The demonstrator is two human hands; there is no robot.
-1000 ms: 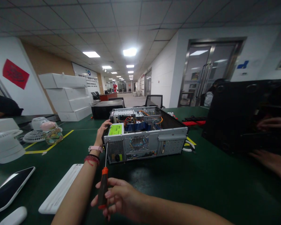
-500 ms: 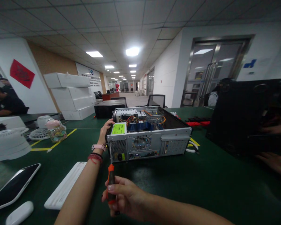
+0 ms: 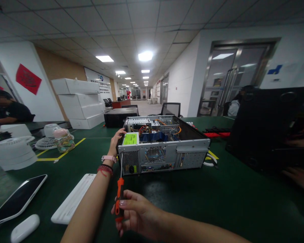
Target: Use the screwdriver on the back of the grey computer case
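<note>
One screwdriver (image 3: 120,192), one uncovered computer case (image 3: 171,153)

We had our right hand (image 3: 135,209) curled round the screwdriver, tip at the case's rear panel (image 3: 192,158). Our left hand (image 3: 115,141), fingers half extended, rested against the case on the green table (image 3: 205,202).

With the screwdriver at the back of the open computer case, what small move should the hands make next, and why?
Probably the right hand should turn the screwdriver slightly: its tip appears to meet the rear panel near a corner, while the left hand rests on the computer case. What lies under the tip is unclear.
</note>
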